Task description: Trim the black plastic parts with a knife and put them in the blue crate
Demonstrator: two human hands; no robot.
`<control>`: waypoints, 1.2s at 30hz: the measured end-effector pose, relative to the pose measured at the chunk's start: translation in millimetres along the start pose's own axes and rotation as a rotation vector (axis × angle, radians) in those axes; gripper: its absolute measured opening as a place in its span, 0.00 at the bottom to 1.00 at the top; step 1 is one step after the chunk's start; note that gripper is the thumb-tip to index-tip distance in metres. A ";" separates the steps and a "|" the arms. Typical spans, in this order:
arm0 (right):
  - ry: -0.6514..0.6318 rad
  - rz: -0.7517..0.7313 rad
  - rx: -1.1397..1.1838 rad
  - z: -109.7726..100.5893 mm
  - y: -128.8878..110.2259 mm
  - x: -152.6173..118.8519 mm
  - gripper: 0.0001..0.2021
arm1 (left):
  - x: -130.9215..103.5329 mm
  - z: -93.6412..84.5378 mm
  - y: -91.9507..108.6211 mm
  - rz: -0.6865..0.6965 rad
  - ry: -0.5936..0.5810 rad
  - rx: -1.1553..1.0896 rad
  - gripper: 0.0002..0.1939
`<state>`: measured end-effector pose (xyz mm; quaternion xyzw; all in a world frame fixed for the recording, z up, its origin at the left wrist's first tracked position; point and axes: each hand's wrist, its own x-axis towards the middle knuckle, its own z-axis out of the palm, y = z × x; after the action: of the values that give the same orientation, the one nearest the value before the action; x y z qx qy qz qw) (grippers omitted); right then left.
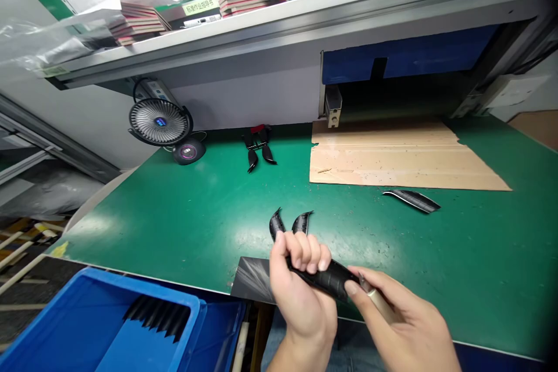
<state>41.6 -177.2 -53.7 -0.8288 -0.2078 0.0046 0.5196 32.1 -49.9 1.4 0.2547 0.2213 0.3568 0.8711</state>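
Note:
My left hand (300, 285) is wrapped around a black curved plastic part (333, 280), held above the front edge of the green table. My right hand (401, 319) grips a knife with a beige handle (381, 304). Its small metal tip is at the right end of the plastic part, and my right thumb presses near that end. Just beyond my left fingers, two black curved tips (276, 224) stick up; whether they join the held part is hidden. A dark flat sheet (253, 279) lies at the table edge, partly behind my left hand.
A cardboard sheet (405, 157) covers the back right of the green table (187, 215). In front of it lies a loose black strip-like piece (412, 200). Farther back are black clamps (259, 148) and a small fan (160, 122). Blue bins (100, 285) stand front left; a shelf (279, 20) overhangs the back.

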 end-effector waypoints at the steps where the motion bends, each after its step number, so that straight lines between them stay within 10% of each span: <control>1: -0.018 0.053 -0.032 -3.0 10.0 6.1 0.12 | 1.4 -4.1 -5.5 0.013 -0.060 0.145 0.19; 7: 0.139 0.344 -0.524 -45.3 88.7 46.1 0.20 | 9.5 -35.7 -30.2 0.103 -0.321 1.201 0.18; 17: 0.179 0.269 -0.585 -101.5 128.0 137.3 0.17 | -1.1 -26.2 -25.4 0.065 -0.534 1.319 0.12; 21: 0.129 0.255 -0.490 -107.4 105.4 162.7 0.11 | 2.0 -16.1 -32.1 0.046 -0.376 1.185 0.21; 25: 0.045 0.132 -0.291 -67.6 37.8 112.0 0.13 | 11.7 -0.9 -27.4 -0.058 -0.256 0.689 0.33; 29: -0.159 0.001 0.111 -23.6 -17.5 37.7 0.13 | 16.7 13.9 -6.0 -0.205 -0.130 0.042 0.10; 36: -0.219 0.159 0.463 -2.4 -16.8 -4.8 0.15 | 16.9 10.1 14.5 -0.032 0.083 -0.374 0.20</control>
<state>32.0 -174.7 -39.1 -0.6960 -0.1902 0.1824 0.6679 41.4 -31.5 14.5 0.0696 0.1910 0.3879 0.8990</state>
